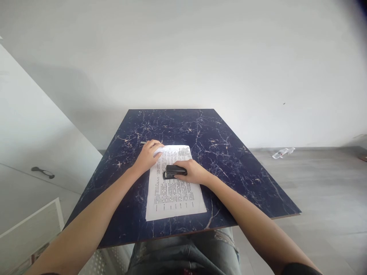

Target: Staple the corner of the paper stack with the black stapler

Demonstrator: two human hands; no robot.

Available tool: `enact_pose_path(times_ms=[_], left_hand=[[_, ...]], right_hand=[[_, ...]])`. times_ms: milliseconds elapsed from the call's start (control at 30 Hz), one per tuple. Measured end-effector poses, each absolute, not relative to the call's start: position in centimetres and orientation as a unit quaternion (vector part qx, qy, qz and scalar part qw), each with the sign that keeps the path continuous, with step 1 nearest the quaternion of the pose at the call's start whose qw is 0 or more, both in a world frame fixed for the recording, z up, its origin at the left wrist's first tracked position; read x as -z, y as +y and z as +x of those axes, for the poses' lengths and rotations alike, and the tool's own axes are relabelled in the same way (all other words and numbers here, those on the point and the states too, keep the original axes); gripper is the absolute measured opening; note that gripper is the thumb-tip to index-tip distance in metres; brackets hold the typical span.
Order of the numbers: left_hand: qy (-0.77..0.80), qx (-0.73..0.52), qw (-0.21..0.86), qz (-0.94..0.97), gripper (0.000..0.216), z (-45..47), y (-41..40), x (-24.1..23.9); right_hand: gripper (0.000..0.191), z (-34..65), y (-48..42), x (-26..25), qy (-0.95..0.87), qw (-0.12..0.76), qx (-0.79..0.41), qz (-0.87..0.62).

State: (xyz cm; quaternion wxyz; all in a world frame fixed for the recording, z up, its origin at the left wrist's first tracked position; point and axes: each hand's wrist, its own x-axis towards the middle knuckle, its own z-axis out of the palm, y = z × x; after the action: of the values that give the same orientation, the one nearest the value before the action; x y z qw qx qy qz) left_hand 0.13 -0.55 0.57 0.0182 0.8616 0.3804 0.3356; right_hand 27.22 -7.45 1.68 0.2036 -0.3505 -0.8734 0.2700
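Observation:
A sheaf of printed paper (176, 198) lies on the dark blue marbled table (183, 122), its lines of print running lengthwise. My left hand (147, 156) grips the paper's far left corner, with the thumb on the page and the fingers at the edge. In my right hand (195, 171) is a black stapler (175, 170), held over the middle of the page with its front end pointing left. Whether the stapler touches the paper I cannot tell. Just beyond my left hand lies a small pale strip (143, 142), partly hidden by the fingers.
Behind the table stands a white wall (183, 53). A white cabinet door with a dark handle (43, 172) is on the left, above a white-framed panel (34, 221). On the grey floor (315, 183) to the right lies a clear plastic item (282, 153).

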Motion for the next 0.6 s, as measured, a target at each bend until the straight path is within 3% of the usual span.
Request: enact_pose_path(times_ms=[600], left_hand=[[0.399,-0.329,0.034,0.855,0.027,0.13,-0.7,-0.68]], right_hand=[[0.02,27.2,-7.46,-1.78,-0.874,0.198,-0.27,-0.352]])
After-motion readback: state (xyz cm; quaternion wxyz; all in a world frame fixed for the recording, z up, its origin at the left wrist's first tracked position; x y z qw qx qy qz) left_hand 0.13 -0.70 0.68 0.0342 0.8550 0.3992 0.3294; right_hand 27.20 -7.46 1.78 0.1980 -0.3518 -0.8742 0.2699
